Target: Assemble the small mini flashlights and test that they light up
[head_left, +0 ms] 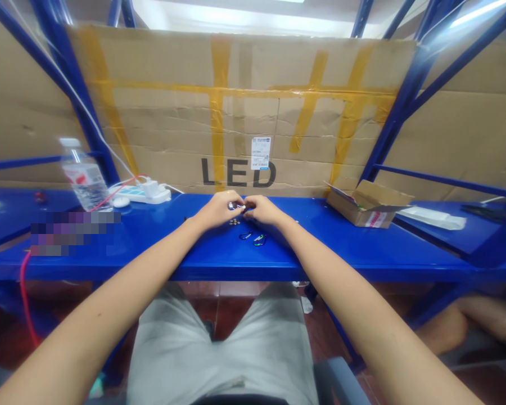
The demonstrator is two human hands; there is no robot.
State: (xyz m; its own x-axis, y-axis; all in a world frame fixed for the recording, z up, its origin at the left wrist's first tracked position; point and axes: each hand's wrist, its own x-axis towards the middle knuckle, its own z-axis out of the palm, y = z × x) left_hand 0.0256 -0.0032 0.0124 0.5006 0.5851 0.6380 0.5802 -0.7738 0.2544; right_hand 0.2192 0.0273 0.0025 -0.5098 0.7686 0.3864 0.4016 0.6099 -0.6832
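My left hand [217, 209] and my right hand [261, 210] meet over the blue shelf [185, 253], fingers pinched together. Between their fingertips sits a small shiny metal ring or key ring [235, 206]; both hands grip it. Just below the hands, a few small metal pieces [234, 222] lie on the shelf. Beside them lie a blue carabiner clip [246, 235] and a green carabiner clip [260, 240].
A clear water bottle [83, 177] stands at the left, next to a white power strip [142, 193] with cables. An open cardboard box [369, 203] sits at the right. A taped cardboard sheet marked LED [238, 112] backs the shelf. Another person's leg [480, 323] shows at lower right.
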